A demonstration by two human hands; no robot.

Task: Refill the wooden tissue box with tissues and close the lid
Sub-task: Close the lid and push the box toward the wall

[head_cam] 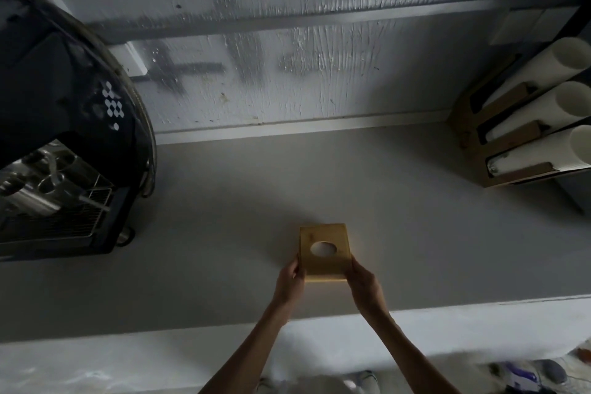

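A square wooden tissue box [332,237] with an oval opening in its lid rests on the grey counter [399,227], a little right of centre. White tissue shows through the oval hole, and the lid looks flat on the box. My left hand [289,281] grips the box's near left corner. My right hand [364,285] grips its near right corner. Both forearms reach in from the bottom of the view.
A black espresso machine [64,125] with metal parts fills the counter's left end. A wooden holder with three stacks of white cups [524,118] stands at the right. A rough painted wall [287,73] rises behind. The counter's front edge [447,320] runs below my hands.
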